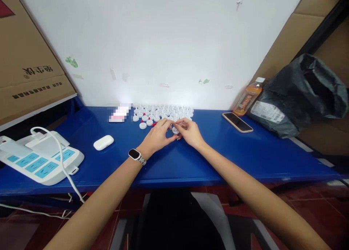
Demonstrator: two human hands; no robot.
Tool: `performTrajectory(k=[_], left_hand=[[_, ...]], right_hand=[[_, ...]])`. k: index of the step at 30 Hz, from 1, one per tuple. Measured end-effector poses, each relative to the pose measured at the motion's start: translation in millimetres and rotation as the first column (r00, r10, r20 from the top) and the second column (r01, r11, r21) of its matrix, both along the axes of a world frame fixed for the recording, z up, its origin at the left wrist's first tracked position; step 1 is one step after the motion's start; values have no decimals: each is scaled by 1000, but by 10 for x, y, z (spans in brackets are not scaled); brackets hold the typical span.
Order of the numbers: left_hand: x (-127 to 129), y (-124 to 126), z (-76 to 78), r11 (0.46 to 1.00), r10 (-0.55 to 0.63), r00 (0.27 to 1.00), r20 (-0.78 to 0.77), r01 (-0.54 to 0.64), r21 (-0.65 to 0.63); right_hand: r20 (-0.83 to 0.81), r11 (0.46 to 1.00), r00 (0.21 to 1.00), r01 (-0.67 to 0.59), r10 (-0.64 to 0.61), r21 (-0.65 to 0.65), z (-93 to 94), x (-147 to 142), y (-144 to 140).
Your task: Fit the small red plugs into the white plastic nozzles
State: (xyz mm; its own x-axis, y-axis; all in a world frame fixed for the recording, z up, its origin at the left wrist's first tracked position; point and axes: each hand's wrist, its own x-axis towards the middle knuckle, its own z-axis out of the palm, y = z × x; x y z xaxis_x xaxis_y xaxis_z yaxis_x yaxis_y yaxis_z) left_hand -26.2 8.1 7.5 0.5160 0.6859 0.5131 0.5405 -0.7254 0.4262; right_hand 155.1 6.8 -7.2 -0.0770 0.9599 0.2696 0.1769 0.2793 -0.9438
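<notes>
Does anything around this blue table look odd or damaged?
The cardboard at left has upside-down printing, as though turned over. On the wall behind the white caps, green and white patches look like torn tape. Nothing looks spilled.

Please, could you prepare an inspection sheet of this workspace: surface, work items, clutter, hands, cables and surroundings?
Surface: blue table, against a white wall.
Work items: many white caps grouped near the wall, a few with red tips; one held cap.
Clutter: white earbud case, smartphone, orange drink bottle, black plastic bag; one pixelated item, cannot identify.
Left hand: fingers on the held cap; smartwatch on wrist.
Right hand: fingers on the same cap.
Cables: white cable from the power strip over the front edge; another cable below the table.
Surroundings: cardboard box at left; red tiled floor.
</notes>
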Motion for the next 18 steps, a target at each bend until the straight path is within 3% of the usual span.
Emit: performTrajectory(k=[5,8,11,14,18], left_hand=[[84,69,-53,999,-2,997,77,5,-41],[86,120,-83,995,-8,995,102,18,-94],[84,147,-89,989,20,996,85,-8,-146],[105,161,-83,988,27,998,63,-17,-151],[176,198,-71,986,20,998,54,-11,-166]], right_hand=[[-57,999,998,10,-13,-41,-10,-38,-9],[19,998,1000,11,-10,-69,3,-8,-36],[277,998,960,17,-35,67,15,48,-89],[517,969,846,-1,-131,248,17,97,-147],[589,936,763,59,-266,346,58,180,-197]])
